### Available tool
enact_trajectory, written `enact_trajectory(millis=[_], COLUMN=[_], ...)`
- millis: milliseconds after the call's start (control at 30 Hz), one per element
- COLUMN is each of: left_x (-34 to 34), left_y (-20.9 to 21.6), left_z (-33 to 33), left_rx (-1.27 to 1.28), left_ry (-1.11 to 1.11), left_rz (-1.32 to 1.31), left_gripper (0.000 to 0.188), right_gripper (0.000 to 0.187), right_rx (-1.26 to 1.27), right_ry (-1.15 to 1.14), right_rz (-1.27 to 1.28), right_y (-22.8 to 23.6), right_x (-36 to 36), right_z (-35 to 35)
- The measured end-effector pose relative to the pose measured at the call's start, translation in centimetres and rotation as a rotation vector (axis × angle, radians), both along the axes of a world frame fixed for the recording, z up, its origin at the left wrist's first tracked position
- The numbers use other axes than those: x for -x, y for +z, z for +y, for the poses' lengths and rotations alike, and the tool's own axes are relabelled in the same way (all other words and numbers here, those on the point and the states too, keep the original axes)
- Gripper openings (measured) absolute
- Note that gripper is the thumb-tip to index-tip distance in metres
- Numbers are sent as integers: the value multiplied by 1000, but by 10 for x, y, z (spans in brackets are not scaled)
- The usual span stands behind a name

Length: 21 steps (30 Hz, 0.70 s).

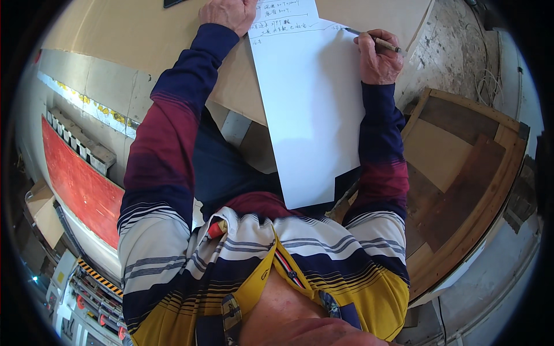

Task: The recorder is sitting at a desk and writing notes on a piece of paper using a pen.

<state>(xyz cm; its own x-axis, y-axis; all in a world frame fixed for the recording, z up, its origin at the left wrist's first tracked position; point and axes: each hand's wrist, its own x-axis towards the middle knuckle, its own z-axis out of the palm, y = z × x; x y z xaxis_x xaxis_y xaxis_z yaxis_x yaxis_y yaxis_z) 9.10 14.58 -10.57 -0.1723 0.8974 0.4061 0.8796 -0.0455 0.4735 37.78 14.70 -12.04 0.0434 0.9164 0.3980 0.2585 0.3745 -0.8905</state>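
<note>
A large white sheet of paper [306, 104] lies across a brown board surface [156, 37], its lower part hanging past the near edge over my lap. Handwritten lines run along its top. My right hand [379, 57] is closed around a pen [385, 44], whose tip touches the sheet near its upper right. At the upper left, my left hand [228, 14] rests beside the paper's left edge with its fingers curled; the frame's top edge cuts it off, so its fingertips and anything under them are hidden.
A dark flat object [172, 3] lies at the top left. To my right stands a wooden framed panel [461, 179] by a stained floor [447, 52] with cables. On the left are a red board [78, 179] and machinery with a striped bar [98, 277].
</note>
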Motion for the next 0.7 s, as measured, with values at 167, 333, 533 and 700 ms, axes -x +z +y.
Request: enact_trajectory(millis=[167,333,533,700], left_x=[1,2,2,6], left_y=[-1,-2,1,-5], left_z=[0,1,-2,1], left_rx=[-5,-1,-59,-113], left_ry=[4,1,-103,-124], left_rz=[21,22,-169,-205], left_gripper=[28,28,29,29], right_gripper=[12,14,17,19], right_rx=[-10,-19,-13,-62], right_ry=[-4,-11,11,37], right_rz=[-9,-58,-7,-12], right_y=[0,-2,-8,-6], right_x=[0,-3,-6,-5], right_z=[0,2,3,2])
